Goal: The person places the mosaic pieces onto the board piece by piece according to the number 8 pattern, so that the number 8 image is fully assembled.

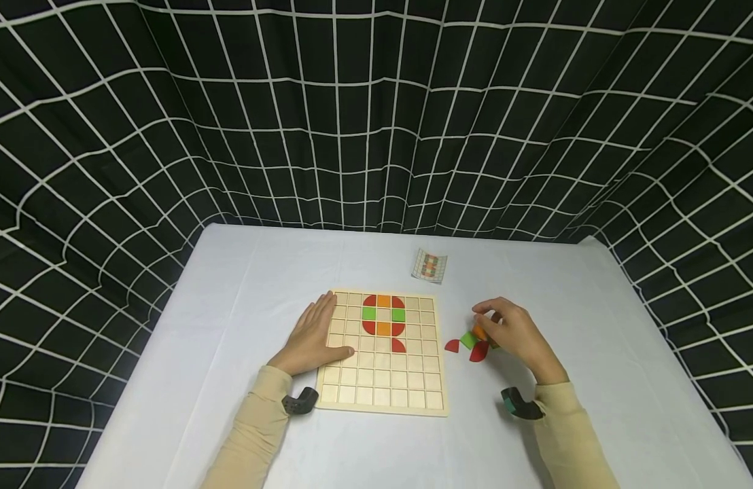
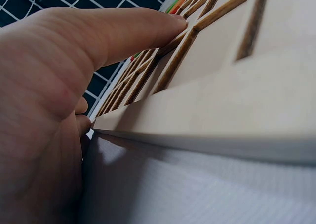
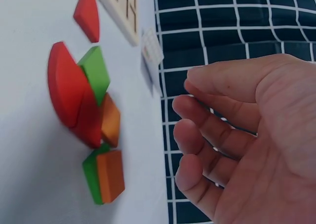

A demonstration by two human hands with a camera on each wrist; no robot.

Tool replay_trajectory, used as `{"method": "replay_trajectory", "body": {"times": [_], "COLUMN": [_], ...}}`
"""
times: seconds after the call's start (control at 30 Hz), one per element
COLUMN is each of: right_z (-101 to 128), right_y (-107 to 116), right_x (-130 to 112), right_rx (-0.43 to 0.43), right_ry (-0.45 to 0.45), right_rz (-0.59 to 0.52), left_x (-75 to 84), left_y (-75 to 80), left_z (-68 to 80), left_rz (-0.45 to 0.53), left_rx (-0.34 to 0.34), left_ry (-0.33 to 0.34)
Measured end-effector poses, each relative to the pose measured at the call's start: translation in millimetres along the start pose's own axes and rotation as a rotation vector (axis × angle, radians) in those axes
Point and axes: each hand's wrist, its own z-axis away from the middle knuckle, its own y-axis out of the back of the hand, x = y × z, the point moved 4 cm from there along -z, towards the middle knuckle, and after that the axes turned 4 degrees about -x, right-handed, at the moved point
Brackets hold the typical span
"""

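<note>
Fingers of the left hand (image 1: 315, 333) lie straight and flat on the square gridded wooden board (image 1: 382, 401). Right hand (image 1: 517, 333) hovers with loosely curled, empty fingers over red, green and orange wooden blocks (image 1: 471, 343) just beside the board on the white table (image 1: 230, 285).

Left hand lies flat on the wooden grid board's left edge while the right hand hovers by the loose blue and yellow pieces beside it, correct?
Only the colours are wrong. In the head view the loose pieces by the right hand are red, green and orange. The left hand does lie flat on the board.
</note>
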Motion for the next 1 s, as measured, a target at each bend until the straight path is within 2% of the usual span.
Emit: {"method": "replay_trajectory", "body": {"times": [0.37,0.73,1.0], "right_z": [0,1,2], "right_y": [-9,-15,-20], "right_x": [14,20,28], "right_rx": [-0.037,-0.042,-0.03], "right_ry": [-0.062,-0.044,-0.048], "right_rz": [0.049,0.148,0.162], "left_x": [-1.4,-2.9,-3.3], "left_y": [-1.1,-1.8,-2.7], "left_z": [-1.8,-1.9,-2.8], "left_rz": [-0.002,-0.003,-0.011], "left_rx": [-0.005,0.009,0.002], "left_ry": [0.005,0.004,0.011]}}
